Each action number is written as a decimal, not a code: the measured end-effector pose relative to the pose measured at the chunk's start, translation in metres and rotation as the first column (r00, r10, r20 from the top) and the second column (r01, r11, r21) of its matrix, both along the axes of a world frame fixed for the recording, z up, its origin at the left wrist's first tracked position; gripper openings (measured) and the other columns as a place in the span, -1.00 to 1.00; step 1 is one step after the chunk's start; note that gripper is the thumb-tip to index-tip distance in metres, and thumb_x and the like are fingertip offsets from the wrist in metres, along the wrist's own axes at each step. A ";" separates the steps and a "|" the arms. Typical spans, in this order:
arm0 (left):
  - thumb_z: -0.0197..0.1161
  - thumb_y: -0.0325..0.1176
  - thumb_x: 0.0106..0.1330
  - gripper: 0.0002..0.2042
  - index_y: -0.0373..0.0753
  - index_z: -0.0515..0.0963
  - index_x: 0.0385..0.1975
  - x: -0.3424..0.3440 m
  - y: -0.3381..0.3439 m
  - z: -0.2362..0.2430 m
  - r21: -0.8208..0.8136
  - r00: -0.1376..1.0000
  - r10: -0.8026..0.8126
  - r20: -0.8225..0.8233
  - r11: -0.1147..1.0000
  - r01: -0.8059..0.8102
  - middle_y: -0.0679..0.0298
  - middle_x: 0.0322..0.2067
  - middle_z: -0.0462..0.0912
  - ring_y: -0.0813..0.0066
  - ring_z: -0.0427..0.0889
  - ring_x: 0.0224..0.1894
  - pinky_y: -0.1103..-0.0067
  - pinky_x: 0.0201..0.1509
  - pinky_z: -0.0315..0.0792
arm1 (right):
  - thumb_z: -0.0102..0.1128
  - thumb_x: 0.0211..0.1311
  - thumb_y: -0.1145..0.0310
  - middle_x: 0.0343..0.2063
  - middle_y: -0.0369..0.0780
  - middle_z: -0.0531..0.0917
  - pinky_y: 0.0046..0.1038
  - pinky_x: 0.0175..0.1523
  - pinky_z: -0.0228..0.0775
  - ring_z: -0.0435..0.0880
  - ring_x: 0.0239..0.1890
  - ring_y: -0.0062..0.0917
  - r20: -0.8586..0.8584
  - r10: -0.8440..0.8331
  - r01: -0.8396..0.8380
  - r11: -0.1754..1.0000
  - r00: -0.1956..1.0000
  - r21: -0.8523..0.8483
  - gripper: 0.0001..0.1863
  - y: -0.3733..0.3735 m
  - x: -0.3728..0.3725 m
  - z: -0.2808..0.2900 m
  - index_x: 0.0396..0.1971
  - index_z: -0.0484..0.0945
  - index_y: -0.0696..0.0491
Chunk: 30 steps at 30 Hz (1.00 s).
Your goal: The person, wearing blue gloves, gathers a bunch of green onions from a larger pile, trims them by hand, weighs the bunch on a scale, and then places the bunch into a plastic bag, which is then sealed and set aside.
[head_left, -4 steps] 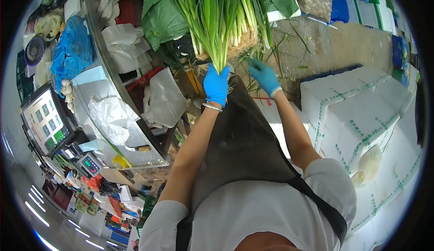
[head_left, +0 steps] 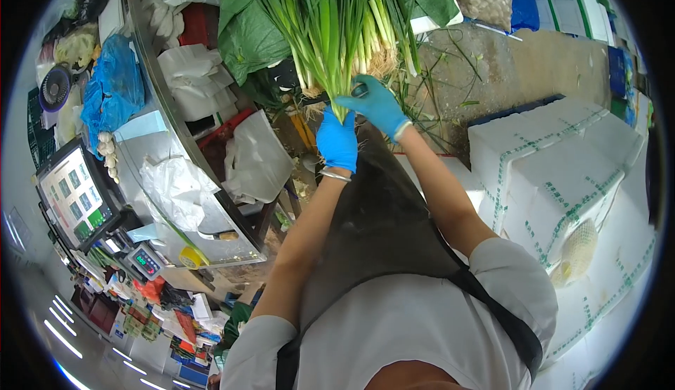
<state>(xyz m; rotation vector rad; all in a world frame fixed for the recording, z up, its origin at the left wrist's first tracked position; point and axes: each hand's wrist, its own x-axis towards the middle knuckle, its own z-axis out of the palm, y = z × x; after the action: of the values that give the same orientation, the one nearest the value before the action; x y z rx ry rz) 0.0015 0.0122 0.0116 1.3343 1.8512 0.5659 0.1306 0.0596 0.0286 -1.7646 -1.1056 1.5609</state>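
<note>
While a bunch of green onions (head_left: 336,74) points away from the body, its pale lower stalks sit closed in the blue-gloved grip of the left hand (head_left: 337,140), near the far end of a dark apron (head_left: 380,228). The teal-gloved right hand (head_left: 380,105) meets the stalks just above, thumb against them; whether its grip is closed, I cannot tell. Just beyond, more green onions (head_left: 376,31) with straw-coloured roots (head_left: 381,63) lie over dark green sheeting (head_left: 253,49). To the left, a counter (head_left: 235,249) carries crumpled white plastic (head_left: 177,186); to the right, white boxes (head_left: 541,147) stand near leaf scraps on the floor (head_left: 541,74).
</note>
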 end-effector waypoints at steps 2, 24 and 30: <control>0.33 -0.33 0.17 -0.61 -0.26 0.48 -0.01 0.007 -0.014 0.007 -0.051 0.973 -0.067 -0.220 0.997 0.057 0.01 -0.39 0.66 0.00 0.65 -0.39 0.29 -0.37 0.52 | 0.25 0.08 -0.13 -0.39 0.01 0.66 -0.29 -0.10 0.48 0.67 -0.30 -0.18 0.327 0.184 -0.157 0.982 0.927 -0.108 -0.38 0.001 -0.013 0.027 -0.18 0.56 0.20; 0.07 -0.15 0.43 -0.42 -0.23 0.11 0.36 -0.071 -0.017 0.048 -0.526 0.017 0.535 0.845 0.826 0.203 0.39 -0.33 0.49 0.43 0.48 -0.17 0.33 0.01 0.41 | 0.03 0.20 -0.30 -0.52 -0.15 0.64 -0.42 -0.29 0.53 0.63 -0.52 -0.51 -0.082 -0.227 0.236 0.828 0.970 0.509 -0.32 0.132 0.059 0.082 -0.39 0.57 0.16; 0.19 -0.21 0.35 -0.53 -0.34 0.35 0.17 -0.087 -0.021 0.042 -0.502 0.192 0.466 0.864 0.762 0.409 0.32 -0.29 0.53 0.39 0.51 -0.13 0.41 0.05 0.40 | 0.18 0.07 -0.34 -0.03 0.00 0.60 -0.42 0.05 0.48 0.60 0.01 -0.30 -0.699 -0.221 0.068 0.968 0.680 -0.241 -0.07 0.040 -0.034 0.002 0.15 0.37 0.22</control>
<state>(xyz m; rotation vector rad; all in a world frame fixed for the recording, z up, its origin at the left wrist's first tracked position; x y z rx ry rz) -0.0857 -0.0085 0.0534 0.1513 0.7133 0.5043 0.0961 0.0992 0.0302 -1.0891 -0.4088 2.0433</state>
